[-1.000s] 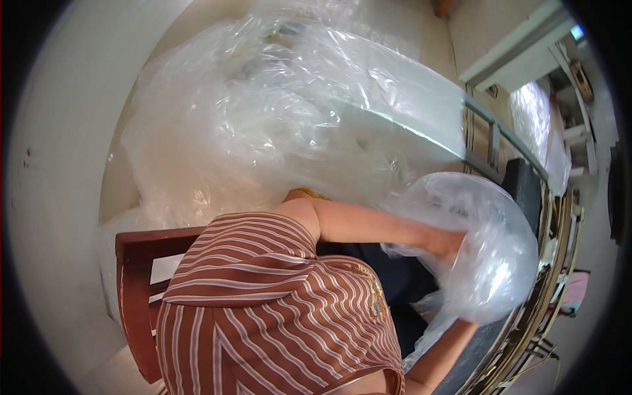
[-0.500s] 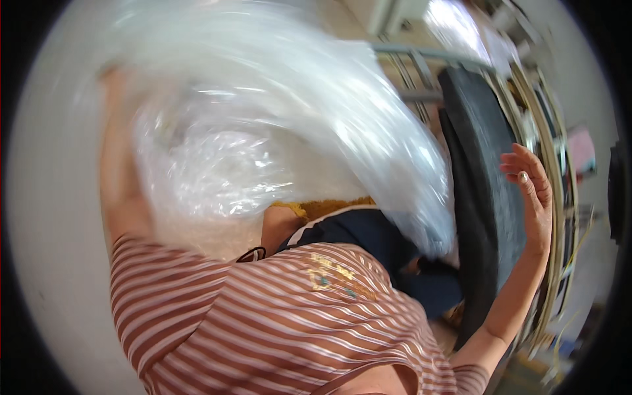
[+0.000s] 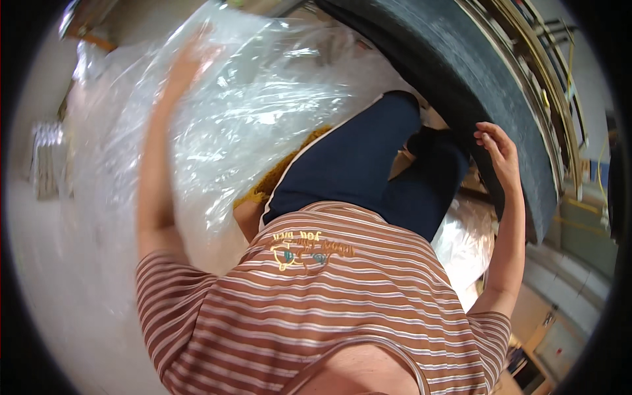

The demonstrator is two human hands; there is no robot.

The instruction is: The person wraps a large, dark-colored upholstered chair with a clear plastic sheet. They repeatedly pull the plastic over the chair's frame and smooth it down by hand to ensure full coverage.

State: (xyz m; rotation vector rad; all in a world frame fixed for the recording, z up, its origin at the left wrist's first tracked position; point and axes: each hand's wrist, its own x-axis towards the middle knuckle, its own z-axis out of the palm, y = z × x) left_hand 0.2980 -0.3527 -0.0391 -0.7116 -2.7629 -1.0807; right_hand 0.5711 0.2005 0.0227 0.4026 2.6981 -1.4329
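A large sheet of clear plastic film [image 3: 263,118] spreads wrinkled and shiny across the left and upper middle. My left arm reaches up into it, with my left hand [image 3: 196,56] at its upper part. That hand is blurred and partly veiled by the film, so its grip does not show. My right hand [image 3: 499,146] is raised at the right, with its fingers loosely bent and nothing in them. It appears in front of a long dark grey padded-looking piece [image 3: 487,85], and I cannot tell if they touch.
My legs in dark blue trousers [image 3: 342,158] are bent on a mustard-yellow fluffy cover [image 3: 276,174]. A rack with long rails [image 3: 526,59] runs along the upper right. More crumpled clear plastic [image 3: 464,240] lies right of my legs. A wooden cabinet [image 3: 536,329] stands at the lower right.
The plastic film, bunched and swinging before, is now spread out towards the left, off my lap. My view has turned, and the dark grey piece now arches across the upper right.
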